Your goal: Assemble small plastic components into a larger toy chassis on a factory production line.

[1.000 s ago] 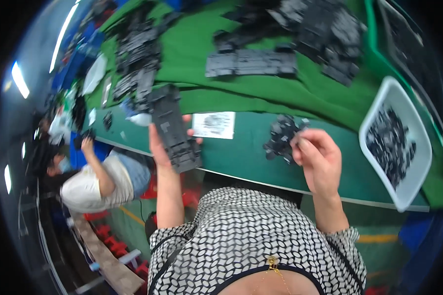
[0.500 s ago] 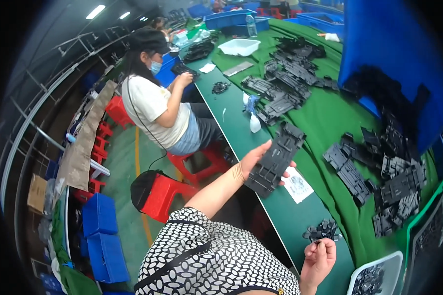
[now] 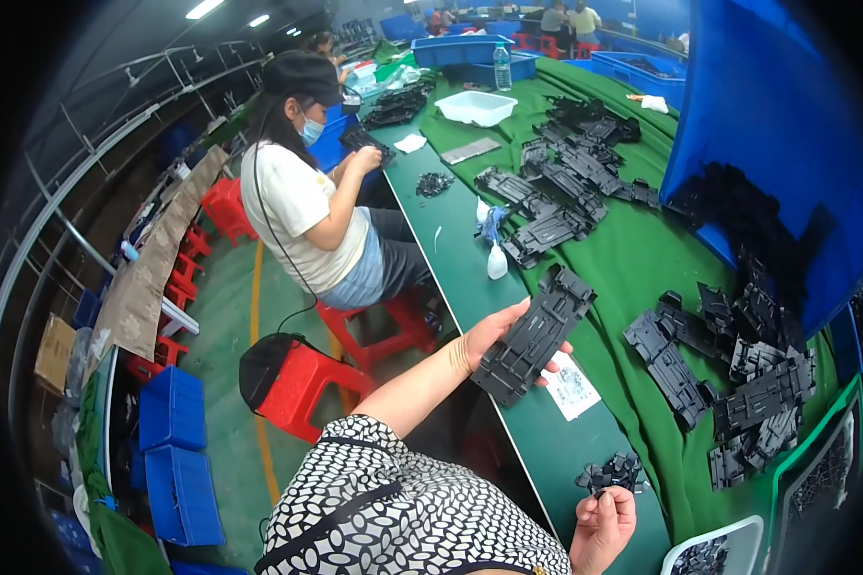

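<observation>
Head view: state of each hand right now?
Left hand: holding a long black part.
Right hand: pinched closed by the small black parts; can't tell if holding one.

Parts pile (image 3: 614, 471) on table (image 3: 554, 450) btwn paper (image 3: 570, 391) & tub (image 3: 756, 541), co-worker (image 3: 302, 206) L, panel stack (image 3: 765, 395) R.

Worn on the head, the fisheye camera looks from close above the black-and-white patterned fabric top (image 3: 441, 522), down along the long dark-green table (image 3: 460, 268) toward twelve o'clock.
</observation>
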The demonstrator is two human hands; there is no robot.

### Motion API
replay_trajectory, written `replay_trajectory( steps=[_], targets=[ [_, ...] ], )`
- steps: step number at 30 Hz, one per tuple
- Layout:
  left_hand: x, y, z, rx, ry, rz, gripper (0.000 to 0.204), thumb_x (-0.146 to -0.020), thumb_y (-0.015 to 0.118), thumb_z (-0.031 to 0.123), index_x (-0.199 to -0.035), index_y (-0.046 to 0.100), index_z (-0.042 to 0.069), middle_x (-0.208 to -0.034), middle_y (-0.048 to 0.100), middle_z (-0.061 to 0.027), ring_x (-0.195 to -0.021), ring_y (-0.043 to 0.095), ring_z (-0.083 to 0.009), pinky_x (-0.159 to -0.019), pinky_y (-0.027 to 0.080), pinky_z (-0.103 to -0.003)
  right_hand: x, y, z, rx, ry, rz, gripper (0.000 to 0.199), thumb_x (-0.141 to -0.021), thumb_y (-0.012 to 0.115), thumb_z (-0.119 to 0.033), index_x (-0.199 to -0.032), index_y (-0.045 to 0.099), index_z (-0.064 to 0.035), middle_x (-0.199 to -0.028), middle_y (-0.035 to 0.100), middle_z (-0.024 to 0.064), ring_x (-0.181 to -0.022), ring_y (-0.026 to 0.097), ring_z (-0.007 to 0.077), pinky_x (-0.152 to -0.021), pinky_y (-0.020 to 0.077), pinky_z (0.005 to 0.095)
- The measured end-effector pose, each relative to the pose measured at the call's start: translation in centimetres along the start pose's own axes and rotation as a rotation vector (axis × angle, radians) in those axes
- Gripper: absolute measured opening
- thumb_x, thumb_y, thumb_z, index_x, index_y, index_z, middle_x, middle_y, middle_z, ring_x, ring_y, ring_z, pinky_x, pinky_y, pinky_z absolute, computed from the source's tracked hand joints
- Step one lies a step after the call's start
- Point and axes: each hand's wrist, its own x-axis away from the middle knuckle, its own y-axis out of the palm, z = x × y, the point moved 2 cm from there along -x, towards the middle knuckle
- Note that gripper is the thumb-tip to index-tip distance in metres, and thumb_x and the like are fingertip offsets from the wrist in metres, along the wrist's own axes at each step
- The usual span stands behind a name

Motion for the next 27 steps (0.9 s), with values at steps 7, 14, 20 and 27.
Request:
replay_trajectory(
  steps=[7, 14, 20, 27],
  targets=[
    [-0.4, -0.1, 0.1, -0.004, 0.041, -0.009, 0.066, -0.099, 0.029, 0.053, -0.147, 0.027, 0.008, -0.137, 0.041, -0.0278, -0.11, 0.057, -0.0426, -0.096, 0.045, -0.058, -0.4, 0.7, -0.5, 0.079, 0.016, -0.007, 0.01, -0.09, 0.059, 0.0, -0.099, 0.059, -0.0001, -0.083, 0.059, 0.0055, -0.069, 0.057, 0.0149, -0.06, 0.0467, 0.0238],
    [-0.3, -1.1, -0.1, 0.032, -0.026, -0.072, 0.065, -0.099, 0.028, 0.052, -0.145, 0.029, 0.006, -0.138, 0.041, -0.0263, -0.112, 0.056, -0.0415, -0.097, 0.046, -0.055, -0.4, 0.4, 0.1, 0.21, -0.139, 0.088, 0.008, -0.089, 0.06, 0.0, -0.097, 0.059, -0.0025, -0.085, 0.061, 0.0065, -0.072, 0.06, 0.0148, -0.062, 0.0481, 0.0232],
    [0.9, -1.2, -0.8, -0.015, -0.004, -0.089, 0.064, -0.1, 0.028, 0.051, -0.143, 0.033, 0.005, -0.136, 0.045, -0.0233, -0.112, 0.057, -0.0393, -0.095, 0.049, -0.052, -0.1, 0.4, 1.0, 0.433, -0.432, 0.321, 0.008, -0.091, 0.061, -0.007, -0.098, 0.06, -0.0038, -0.084, 0.064, 0.0063, -0.073, 0.058, 0.0122, -0.062, 0.0458, 0.0221],
    [-0.7, 0.6, -0.1, -0.032, 0.044, 0.005, 0.063, -0.098, 0.033, 0.054, -0.129, 0.045, 0.0, -0.117, 0.059, -0.0169, -0.097, 0.064, -0.0281, -0.08, 0.056, -0.042, -1.7, -0.4, 0.8, 0.814, -0.907, 0.676, 0.012, -0.095, 0.054, -0.007, -0.101, 0.06, 0.0016, -0.092, 0.059, 0.0032, -0.08, 0.055, 0.0113, -0.073, 0.0463, 0.0239]
  ],
)
